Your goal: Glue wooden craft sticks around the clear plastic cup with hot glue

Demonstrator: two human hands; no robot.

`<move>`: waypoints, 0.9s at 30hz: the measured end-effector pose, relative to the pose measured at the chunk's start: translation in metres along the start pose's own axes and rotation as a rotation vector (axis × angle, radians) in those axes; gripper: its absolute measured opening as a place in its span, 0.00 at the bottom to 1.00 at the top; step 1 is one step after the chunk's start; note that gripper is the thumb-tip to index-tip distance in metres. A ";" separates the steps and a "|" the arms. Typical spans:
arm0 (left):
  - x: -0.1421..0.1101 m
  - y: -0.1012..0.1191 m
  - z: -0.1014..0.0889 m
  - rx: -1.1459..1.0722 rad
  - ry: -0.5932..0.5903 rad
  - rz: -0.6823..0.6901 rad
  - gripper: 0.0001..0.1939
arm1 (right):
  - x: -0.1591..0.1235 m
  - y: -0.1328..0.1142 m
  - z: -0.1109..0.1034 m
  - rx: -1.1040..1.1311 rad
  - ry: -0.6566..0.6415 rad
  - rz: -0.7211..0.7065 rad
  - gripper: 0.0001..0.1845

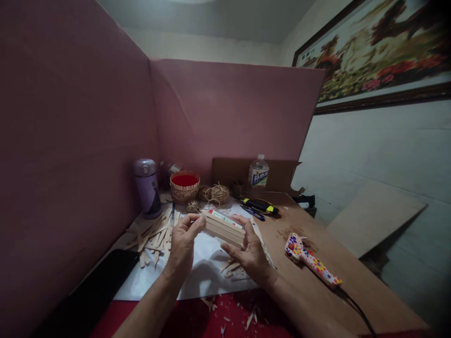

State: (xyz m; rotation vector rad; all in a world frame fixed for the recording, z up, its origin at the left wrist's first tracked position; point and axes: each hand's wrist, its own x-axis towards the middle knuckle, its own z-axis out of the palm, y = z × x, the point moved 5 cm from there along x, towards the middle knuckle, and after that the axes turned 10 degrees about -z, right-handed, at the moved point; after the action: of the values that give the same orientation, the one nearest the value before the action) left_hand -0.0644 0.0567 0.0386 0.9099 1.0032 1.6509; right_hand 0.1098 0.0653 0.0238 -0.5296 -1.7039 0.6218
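Observation:
Both of my hands hold a flat panel of glued wooden craft sticks [224, 228] above a white sheet of paper [204, 272]. My left hand [183, 241] pinches the panel's left end with thumb and fingertips. My right hand [248, 251] cups its right end from below, fingers curled round the edge. A small tube with a red and green label [221, 217] lies along the panel's far edge. More loose wooden sticks [155, 232] are piled on the paper left of my left hand.
A patterned hot glue gun [310, 259] with a black cord lies on the wooden table at the right. At the back stand a purple flask [147, 187], a woven basket with red inside [184, 184], twine balls [215, 193], a water bottle [258, 172] and cutters [260, 205]. Pink boards wall the left and back.

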 end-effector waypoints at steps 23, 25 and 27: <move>0.000 0.000 -0.002 -0.043 0.063 -0.023 0.12 | -0.003 0.007 0.002 -0.043 -0.042 0.003 0.31; 0.000 -0.001 -0.002 -0.047 0.065 -0.023 0.12 | -0.004 0.007 0.003 -0.058 -0.047 -0.009 0.32; 0.001 -0.003 -0.003 -0.048 0.063 -0.023 0.12 | -0.004 0.009 0.003 -0.061 -0.058 -0.009 0.32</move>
State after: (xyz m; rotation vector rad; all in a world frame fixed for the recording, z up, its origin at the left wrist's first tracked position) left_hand -0.0663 0.0576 0.0353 0.8158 1.0090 1.6864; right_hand 0.1076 0.0687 0.0144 -0.5510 -1.7835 0.5850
